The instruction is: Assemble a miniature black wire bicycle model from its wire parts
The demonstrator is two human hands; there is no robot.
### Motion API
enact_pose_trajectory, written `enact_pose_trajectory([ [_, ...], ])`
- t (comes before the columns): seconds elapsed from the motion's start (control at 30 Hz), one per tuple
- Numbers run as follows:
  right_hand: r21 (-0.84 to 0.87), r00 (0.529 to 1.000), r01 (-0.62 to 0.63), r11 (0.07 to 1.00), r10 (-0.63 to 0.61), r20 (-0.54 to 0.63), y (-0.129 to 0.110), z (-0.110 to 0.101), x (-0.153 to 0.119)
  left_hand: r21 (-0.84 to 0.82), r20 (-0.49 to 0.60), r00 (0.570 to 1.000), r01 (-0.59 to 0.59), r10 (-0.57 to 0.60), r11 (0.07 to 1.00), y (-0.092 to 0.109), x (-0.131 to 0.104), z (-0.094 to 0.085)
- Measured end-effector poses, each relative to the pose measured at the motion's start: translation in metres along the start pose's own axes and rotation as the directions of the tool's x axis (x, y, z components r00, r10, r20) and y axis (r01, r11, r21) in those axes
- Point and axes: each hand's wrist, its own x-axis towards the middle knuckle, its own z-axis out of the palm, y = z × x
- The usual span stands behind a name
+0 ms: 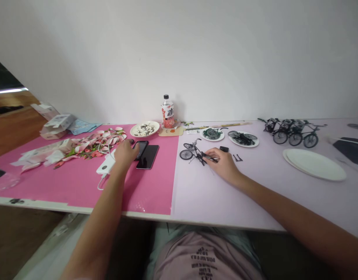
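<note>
A small black model bicycle point(198, 152) stands tilted on the pale part of the table. My right hand point(223, 163) is closed at its rear end, fingertips pinching a dark part of it. A short black piece point(224, 149) shows just past the knuckles; whether the hand touches it is unclear. Two small black parts point(237, 158) lie to the right of this hand. My left hand point(125, 153) is at the left edge of a black smartphone point(142, 147), its fingers mostly hidden. Under that wrist lies a white power bank point(106, 163) with a cable.
Another dark phone point(148, 157) lies on the pink side. Behind are a drink bottle point(168, 112), a plate of small pieces point(144, 129), and plates of green parts point(213, 134) and black parts point(243, 139). Finished-looking model bicycles point(295, 132) and white plates point(315, 165) stand right; artificial petals point(88, 144) left.
</note>
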Motion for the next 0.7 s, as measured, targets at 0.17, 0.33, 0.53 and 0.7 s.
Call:
enact_pose_trajectory([
  [0.17,0.018,1.000,-0.018,1.000,0.018,0.003,0.000,0.001,0.001,-0.150,-0.010,0.970,-0.240,0.242,0.959,0.059,-0.034,-0.005],
  [0.33,0.013,1.000,-0.012,1.000,0.012,0.004,0.000,0.002,0.002,-0.450,0.232,0.786,-0.436,0.573,0.780,0.114,-0.079,0.019],
  [0.53,0.068,1.000,0.004,0.998,-0.005,0.011,0.002,0.004,0.003,-0.434,0.307,0.723,-0.473,0.619,0.767,0.148,-0.089,0.062],
  [0.7,0.101,1.000,0.016,0.995,-0.019,0.022,0.005,0.004,0.003,-0.450,0.317,0.722,-0.456,0.615,0.768,0.158,-0.082,0.080],
])
